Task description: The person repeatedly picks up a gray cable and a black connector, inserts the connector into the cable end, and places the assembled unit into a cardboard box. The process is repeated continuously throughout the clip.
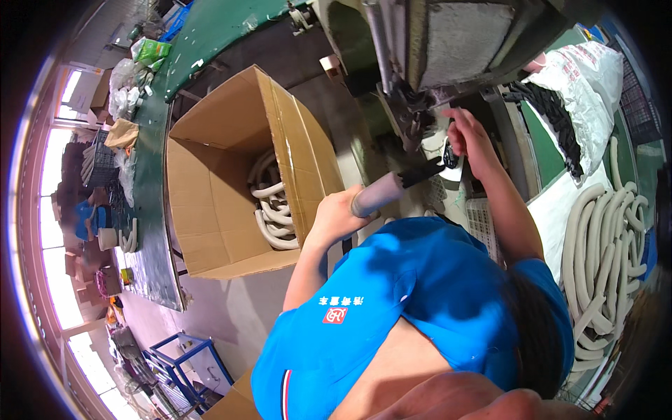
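Observation:
My left hand (334,217) is closed around a grey padded tube (378,196), whose far end carries a black strip (424,170) pointing toward the machine. The machine (413,112), which looks like an industrial sewing machine, stands in front of me with its head over the work spot. Beside that head, my right hand (470,140) has its fingers curled, the index finger reaching out further. A small black piece (450,154) lies against its fingertips; whether the fingers grip it is hard to make out.
An open cardboard box (217,210) at the left holds several curved grey tubes (274,210). More grey tubes (602,259) are heaped at the right, near a white sack (588,84) with black strips (549,115). A green table (143,210) runs along the left; a blue metal frame (189,350) stands lower left.

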Motion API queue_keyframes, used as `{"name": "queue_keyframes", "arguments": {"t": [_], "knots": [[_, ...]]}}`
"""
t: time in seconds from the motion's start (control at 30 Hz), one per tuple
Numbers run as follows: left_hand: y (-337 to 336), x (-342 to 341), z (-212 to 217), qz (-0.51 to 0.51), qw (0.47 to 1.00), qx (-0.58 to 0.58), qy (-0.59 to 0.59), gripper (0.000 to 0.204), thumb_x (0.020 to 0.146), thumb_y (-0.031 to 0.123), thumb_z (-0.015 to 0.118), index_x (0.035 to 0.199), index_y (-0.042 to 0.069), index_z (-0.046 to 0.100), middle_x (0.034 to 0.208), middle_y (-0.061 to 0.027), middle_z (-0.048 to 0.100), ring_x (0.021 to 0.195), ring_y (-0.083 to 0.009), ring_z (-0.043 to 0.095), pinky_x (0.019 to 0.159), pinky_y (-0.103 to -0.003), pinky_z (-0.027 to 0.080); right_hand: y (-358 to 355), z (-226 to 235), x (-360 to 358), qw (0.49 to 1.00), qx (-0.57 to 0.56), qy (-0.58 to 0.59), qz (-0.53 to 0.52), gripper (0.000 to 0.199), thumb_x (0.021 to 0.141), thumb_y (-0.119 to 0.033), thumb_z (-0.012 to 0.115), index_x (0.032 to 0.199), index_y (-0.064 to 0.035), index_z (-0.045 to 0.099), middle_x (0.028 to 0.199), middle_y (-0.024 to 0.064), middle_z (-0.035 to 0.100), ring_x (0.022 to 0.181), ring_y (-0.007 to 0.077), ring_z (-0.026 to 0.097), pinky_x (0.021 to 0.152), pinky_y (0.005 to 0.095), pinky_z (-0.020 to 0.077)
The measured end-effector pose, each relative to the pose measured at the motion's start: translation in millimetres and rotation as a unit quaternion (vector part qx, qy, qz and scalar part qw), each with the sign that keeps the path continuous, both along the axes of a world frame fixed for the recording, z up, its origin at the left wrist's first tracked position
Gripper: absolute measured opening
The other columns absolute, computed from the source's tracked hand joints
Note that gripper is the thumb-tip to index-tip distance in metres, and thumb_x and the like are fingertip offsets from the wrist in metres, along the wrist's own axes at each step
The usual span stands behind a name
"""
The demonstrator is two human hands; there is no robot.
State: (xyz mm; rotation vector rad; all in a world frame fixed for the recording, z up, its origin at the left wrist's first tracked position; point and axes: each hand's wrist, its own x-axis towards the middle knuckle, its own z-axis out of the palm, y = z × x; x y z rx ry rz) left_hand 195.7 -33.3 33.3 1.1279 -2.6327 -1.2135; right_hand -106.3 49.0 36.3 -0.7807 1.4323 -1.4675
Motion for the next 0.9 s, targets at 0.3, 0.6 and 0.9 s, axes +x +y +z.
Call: {"name": "queue_keyframes", "arguments": {"t": [0.3,0.6,0.9], "knots": [[30,-48,25,-0.215,0.942,-0.249,0.072,0.042,0.052,0.019,0.073,0.090,0.011,0.056,0.076,-0.0080,0.062,0.068,-0.0292,0.063,0.055,-0.039,0.049,103,38,35,0.974,0.027,0.126,0.184,0.041,0.101,-0.035,0.037,0.094,-0.0025,0.061,0.067,0.0036,0.049,0.068,0.0104,0.047,0.065,0.0278,0.0389],[55,-75,37,-0.196,0.953,-0.205,0.109,0.027,0.059,0.015,0.068,0.084,0.008,0.060,0.072,-0.0112,0.062,0.064,-0.0305,0.063,0.056,-0.038,0.050,105,15,34,0.981,-0.027,0.119,0.154,0.047,0.100,-0.041,0.039,0.085,-0.0008,0.056,0.069,0.0075,0.052,0.067,0.0167,0.050,0.066,0.0303,0.0405],[14,-26,9,0.356,0.751,0.242,0.500,0.030,0.076,0.002,0.059,0.103,0.006,0.049,0.077,-0.0052,0.052,0.067,-0.0173,0.054,0.067,-0.036,0.049,108,-50,-18,0.946,-0.002,0.053,-0.321,0.055,0.095,-0.043,0.051,0.132,-0.0029,0.040,0.121,0.0093,0.051,0.110,0.0177,0.049,0.093,0.0316,0.0396]]}}
